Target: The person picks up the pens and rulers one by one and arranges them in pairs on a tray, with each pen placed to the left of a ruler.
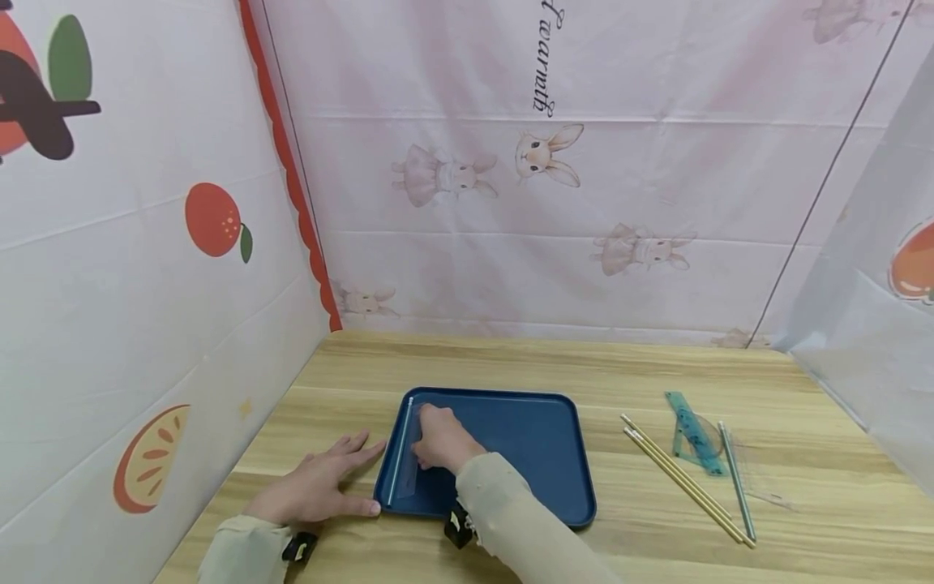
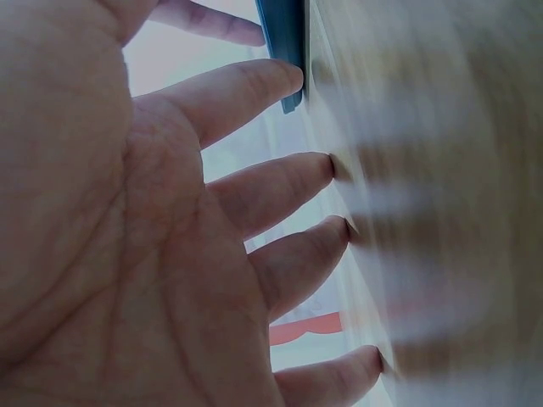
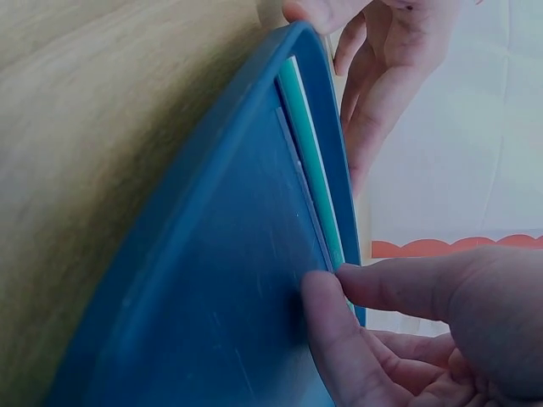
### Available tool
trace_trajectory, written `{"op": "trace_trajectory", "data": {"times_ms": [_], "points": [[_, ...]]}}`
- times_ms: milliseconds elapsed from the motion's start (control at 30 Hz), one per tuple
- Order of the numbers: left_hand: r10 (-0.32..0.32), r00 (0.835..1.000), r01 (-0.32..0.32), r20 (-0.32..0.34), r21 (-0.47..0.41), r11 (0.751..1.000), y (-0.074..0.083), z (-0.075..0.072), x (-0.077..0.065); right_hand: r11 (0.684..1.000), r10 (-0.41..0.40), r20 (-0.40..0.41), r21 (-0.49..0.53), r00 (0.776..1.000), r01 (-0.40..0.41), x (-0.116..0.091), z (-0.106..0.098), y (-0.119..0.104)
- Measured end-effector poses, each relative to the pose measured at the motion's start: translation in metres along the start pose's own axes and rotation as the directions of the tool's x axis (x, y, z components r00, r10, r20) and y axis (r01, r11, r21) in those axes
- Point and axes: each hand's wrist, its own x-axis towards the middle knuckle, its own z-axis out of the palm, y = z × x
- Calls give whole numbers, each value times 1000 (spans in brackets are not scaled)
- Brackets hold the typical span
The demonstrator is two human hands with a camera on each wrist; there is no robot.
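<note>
A dark blue tray [image 1: 511, 438] lies on the wooden table. Along its left inner wall runs a green pencil [image 3: 307, 140], and beside that lies a clear ruler [image 1: 409, 478]. My right hand [image 1: 447, 440] reaches over the tray and pinches the ruler's edge between thumb and curled finger, close beside the pencil; part of the ruler is hidden under the hand. My left hand [image 1: 317, 487] rests at the tray's left side with fingers spread, fingertips [image 2: 327, 170] on the tabletop and the thumb at the tray's near left corner.
Right of the tray lie two gold pencils [image 1: 686, 485] and another green pencil [image 1: 739, 487]. A teal ruler [image 1: 695, 434] overlaps a teal set square [image 1: 680, 444] and a clear round-edged piece [image 1: 711, 430]. Printed fabric walls [image 1: 511, 276] stand behind and at both sides.
</note>
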Motion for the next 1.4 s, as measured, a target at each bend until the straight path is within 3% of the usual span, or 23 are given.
{"op": "trace_trajectory", "data": {"times_ms": [900, 1400], "points": [[21, 1000, -21, -7, 12, 1000, -2, 2, 4, 1000, 1, 2, 9, 1000, -1, -9, -9, 6], [15, 1000, -15, -10, 13, 1000, -3, 1, 2, 1000, -12, 26, -9, 1000, 12, -14, -24, 17]]}}
